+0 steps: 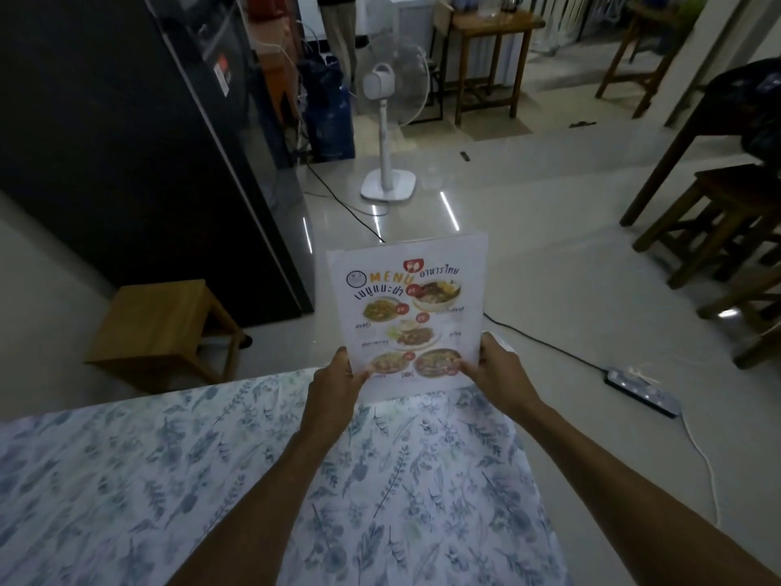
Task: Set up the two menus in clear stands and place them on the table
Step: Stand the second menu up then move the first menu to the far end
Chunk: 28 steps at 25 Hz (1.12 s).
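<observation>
A white menu sheet (405, 306) with food pictures and the word MENU stands upright inside a clear stand, whose top edge (465, 236) shows just above the paper. I hold it over the far edge of the table (169, 458), which has a blue-and-white leaf-patterned cloth. My left hand (338, 382) grips the lower left corner with the thumb on the front. My right hand (492, 370) grips the lower right corner the same way. Whether the stand's base touches the table is hidden behind my hands. Only this one menu is in view.
A low wooden stool (165, 327) stands left beyond the table, beside a tall dark fridge (139, 154). A white pedestal fan (386, 120) stands ahead on the glossy floor. A power strip (642, 391) and cables lie right. Dark wooden stools (718, 222) are at the far right.
</observation>
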Tool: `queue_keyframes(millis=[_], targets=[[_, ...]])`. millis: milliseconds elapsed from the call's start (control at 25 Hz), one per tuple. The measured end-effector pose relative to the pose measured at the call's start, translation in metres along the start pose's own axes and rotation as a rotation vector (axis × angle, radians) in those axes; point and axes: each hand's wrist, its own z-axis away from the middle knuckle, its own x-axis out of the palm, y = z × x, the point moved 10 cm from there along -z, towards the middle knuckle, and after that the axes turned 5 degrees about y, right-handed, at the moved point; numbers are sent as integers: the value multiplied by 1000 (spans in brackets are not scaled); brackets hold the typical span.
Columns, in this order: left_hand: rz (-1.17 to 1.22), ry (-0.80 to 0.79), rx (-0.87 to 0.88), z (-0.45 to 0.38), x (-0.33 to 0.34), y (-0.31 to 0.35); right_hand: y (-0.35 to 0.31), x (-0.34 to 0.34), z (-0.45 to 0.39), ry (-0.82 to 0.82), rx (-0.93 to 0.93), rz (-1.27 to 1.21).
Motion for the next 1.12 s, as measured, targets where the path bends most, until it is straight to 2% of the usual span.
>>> queue_keyframes(millis=[280, 400, 640, 960, 1120], targets=[[-25, -10, -69, 7, 9, -8, 7, 3, -4, -18, 27, -7], [-23, -50, -76, 13, 13, -8, 12, -7, 3, -11, 110, -98], [-23, -32, -57, 42, -17, 0, 11, -41, 46, 58, 155, -146], [47, 1, 49, 149, -103, 26, -67, -52, 171, 114, 85, -201], [124, 6, 116, 237, -167, 20, -140, -34, 265, 122, -6, -206]])
